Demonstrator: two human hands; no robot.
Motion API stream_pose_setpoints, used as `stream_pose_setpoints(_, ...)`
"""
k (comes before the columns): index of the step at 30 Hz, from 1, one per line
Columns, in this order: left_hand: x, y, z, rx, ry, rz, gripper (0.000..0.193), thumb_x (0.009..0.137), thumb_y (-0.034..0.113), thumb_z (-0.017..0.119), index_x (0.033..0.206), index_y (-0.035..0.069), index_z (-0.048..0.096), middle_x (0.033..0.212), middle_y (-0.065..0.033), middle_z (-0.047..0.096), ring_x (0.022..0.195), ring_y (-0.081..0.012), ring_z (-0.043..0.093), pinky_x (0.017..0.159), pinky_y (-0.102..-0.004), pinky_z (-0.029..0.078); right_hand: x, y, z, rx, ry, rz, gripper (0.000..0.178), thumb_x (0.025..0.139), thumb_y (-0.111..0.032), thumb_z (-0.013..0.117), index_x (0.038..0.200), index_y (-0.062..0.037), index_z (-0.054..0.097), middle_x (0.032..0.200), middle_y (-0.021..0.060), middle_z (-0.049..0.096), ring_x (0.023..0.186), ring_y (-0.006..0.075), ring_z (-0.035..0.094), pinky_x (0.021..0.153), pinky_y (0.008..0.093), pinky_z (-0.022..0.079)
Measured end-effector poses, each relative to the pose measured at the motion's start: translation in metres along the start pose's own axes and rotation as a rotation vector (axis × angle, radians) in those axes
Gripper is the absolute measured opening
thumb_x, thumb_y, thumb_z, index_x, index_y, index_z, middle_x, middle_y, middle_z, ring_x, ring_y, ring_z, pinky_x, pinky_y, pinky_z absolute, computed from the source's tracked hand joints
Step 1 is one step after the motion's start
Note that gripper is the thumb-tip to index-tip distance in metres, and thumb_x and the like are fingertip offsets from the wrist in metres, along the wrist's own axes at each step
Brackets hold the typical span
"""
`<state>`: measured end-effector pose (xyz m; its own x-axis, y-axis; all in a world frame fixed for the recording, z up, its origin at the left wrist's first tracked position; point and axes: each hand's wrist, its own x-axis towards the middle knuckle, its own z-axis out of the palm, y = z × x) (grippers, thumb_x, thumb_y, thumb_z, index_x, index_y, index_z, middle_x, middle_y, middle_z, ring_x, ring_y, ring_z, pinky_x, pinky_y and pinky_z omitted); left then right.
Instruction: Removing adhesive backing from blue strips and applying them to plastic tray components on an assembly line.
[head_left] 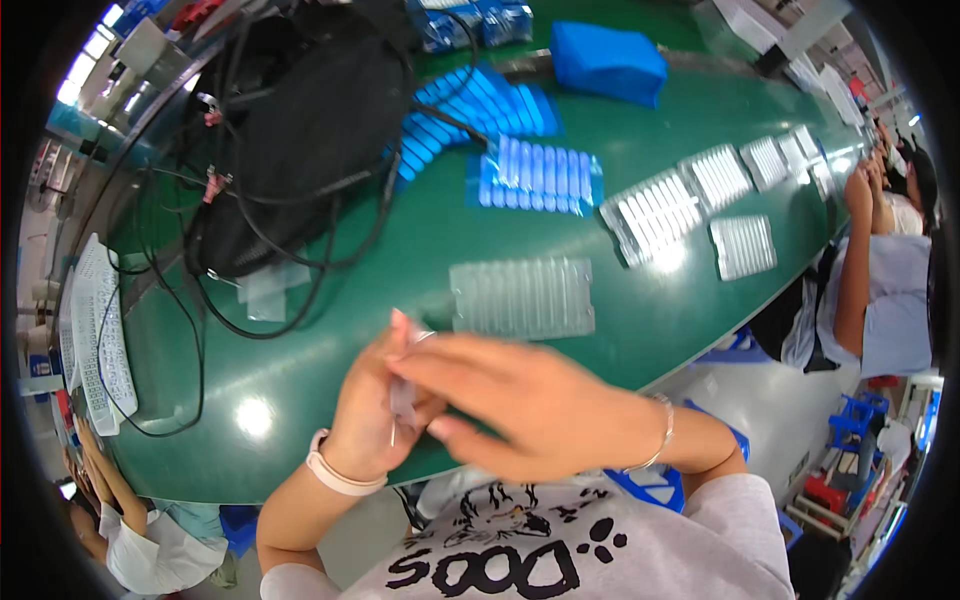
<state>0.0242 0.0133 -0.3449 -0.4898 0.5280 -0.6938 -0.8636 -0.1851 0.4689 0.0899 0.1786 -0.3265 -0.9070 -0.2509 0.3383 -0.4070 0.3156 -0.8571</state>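
Observation:
My left hand, with a pale band at its wrist, is closed around a small clear plastic piece. The piece is blurred and partly covered, so its kind cannot be made out. My right hand, wearing a thin bracelet, reaches across from the right, its fingers over the left fingers and smeared by motion. Whether it grips the piece too is hidden. Just beyond both hands, a clear ribbed plastic tray lies flat on the green table.
Several ribbed trays line the right side, some with white contents. Blue-wrapped tubes, blue strips and a blue pouch lie farther back. A black bag with loose cables fills the left; a white basket stands beyond. Other people sit at both sides.

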Motion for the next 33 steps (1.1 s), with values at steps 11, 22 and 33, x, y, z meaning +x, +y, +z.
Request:
stream_pose_setpoints(11,-0.022,0.014,-0.067,-0.392,-0.127,0.419,0.021,0.103,0.015,0.034,0.107,0.000,0.048,0.081,-0.0040,0.047,0.049,-0.0053,0.043,0.032,-0.0171,0.027,-0.092,0.034,-0.102,-0.387,0.592,0.342,0.015,0.082,0.000,0.061,0.097,0.0014,0.065,0.091,0.0123,0.068,0.083,0.0203,0.065,0.077,0.0289,0.049)
stream_pose_setpoints(22,-0.226,-0.108,-0.234,-0.017,1.654,1.128,0.051,0.102,0.045,0.035,0.063,0.012,0.032,0.060,0.0038,0.026,0.053,-0.0076,0.021,0.049,-0.0245,0.017,-0.078,0.051,-0.070,-0.404,0.352,0.075,0.013,0.093,-0.004,0.055,0.099,0.0047,0.063,0.092,0.0124,0.064,0.079,0.0182,0.061,0.070,0.0297,0.051)
stream_pose_setpoints(33,-0.300,-0.480,-0.222,-0.472,2.070,0.021,0.070,0.087,0.063,0.048,0.105,-0.004,0.059,0.106,-0.0287,0.061,0.101,-0.0446,0.056,0.087,-0.0491,0.042,-0.018,0.036,-0.038,-0.291,0.112,-0.152,0.018,0.092,-0.006,0.060,0.096,0.0109,0.061,0.088,0.0176,0.065,0.076,0.0227,0.064,0.069,0.0294,0.056)
